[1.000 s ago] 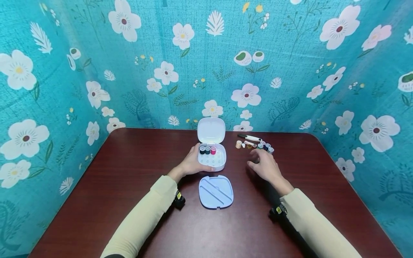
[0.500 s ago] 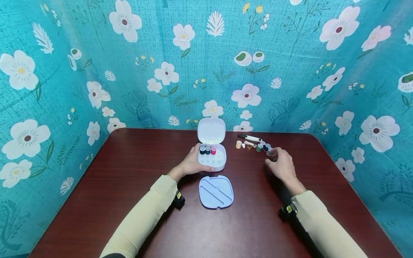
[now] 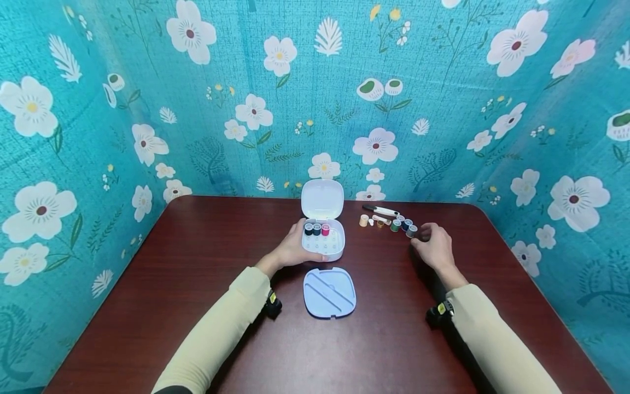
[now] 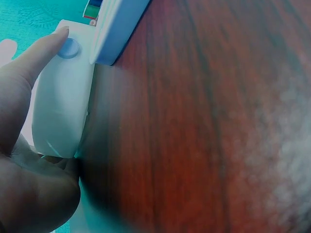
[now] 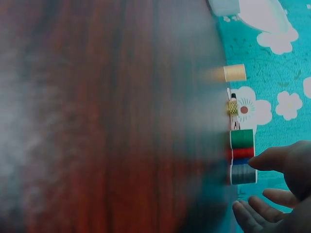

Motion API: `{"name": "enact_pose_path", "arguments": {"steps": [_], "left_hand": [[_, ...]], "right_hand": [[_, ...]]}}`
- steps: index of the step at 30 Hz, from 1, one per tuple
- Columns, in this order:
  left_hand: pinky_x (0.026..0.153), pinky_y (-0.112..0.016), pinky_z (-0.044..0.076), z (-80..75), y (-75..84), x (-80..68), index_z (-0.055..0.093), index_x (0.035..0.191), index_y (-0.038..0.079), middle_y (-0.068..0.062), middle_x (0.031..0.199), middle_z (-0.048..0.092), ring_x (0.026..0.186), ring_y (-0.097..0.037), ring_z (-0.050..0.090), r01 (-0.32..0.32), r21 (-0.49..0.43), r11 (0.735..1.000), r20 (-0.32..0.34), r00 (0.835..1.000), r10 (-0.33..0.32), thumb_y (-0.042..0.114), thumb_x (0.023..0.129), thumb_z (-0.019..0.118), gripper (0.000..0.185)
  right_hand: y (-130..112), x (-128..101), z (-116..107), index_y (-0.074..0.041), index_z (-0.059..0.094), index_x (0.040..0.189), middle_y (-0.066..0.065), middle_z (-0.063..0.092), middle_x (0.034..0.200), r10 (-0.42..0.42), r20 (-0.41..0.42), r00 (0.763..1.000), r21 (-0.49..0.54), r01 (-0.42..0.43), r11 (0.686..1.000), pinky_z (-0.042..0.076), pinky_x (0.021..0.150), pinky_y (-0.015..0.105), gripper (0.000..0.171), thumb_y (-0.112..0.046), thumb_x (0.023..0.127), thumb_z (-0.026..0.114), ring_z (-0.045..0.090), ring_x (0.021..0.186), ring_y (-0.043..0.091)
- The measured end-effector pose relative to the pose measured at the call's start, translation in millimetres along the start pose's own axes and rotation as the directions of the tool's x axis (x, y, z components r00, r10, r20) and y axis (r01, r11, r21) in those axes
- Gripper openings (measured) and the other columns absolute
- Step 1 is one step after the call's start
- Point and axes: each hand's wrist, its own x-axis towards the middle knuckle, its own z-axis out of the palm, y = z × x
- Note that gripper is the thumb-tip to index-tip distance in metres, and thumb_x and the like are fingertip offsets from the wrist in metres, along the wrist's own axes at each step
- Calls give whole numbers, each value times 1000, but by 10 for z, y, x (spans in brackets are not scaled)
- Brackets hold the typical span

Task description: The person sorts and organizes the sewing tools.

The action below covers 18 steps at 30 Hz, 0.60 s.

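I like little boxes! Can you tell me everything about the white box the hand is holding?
The white box looks like smooth plastic with rounded corners. Its hinged lid stands open, tilted up toward the flowery cloth. Inside, three thread spools, dark, blue-grey and pink, stand in the back row; the other slots look empty. It sits on the dark red table, and the left hand grips its left side.

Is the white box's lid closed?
No, the white box stands with its lid flipped up, and three thread spools show inside while the left hand holds it.
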Motion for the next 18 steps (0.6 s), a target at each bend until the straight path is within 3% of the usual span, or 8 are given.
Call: {"name": "enact_pose_path", "arguments": {"steps": [7,11,18], "left_hand": [[109,-48,40,10,-1,-8,21,159,13,-12,145,41,128,-26,44,19,-7,1000,2,1000,-19,45,66,96,124],[110,-48,39,8,12,-11,20,159,13,-13,146,40,129,-27,44,26,-4,1000,1,1000,-26,45,66,96,124],[110,-48,39,2,15,-6,21,158,13,-13,145,41,129,-27,44,19,0,1000,2,1000,-19,46,66,96,124]], "right_hand": [[21,56,41,10,57,130,31,65,121,118,16,993,90,-119,989,48,96,54,48,-14,92,75,64,110,43],[25,86,81,7,58,132,28,66,123,189,23,982,137,-191,972,52,91,45,50,-17,92,76,66,111,38],[-9,143,150,5,61,130,25,68,121,281,17,960,203,-278,939,48,85,34,48,-18,91,77,67,109,34]]}}
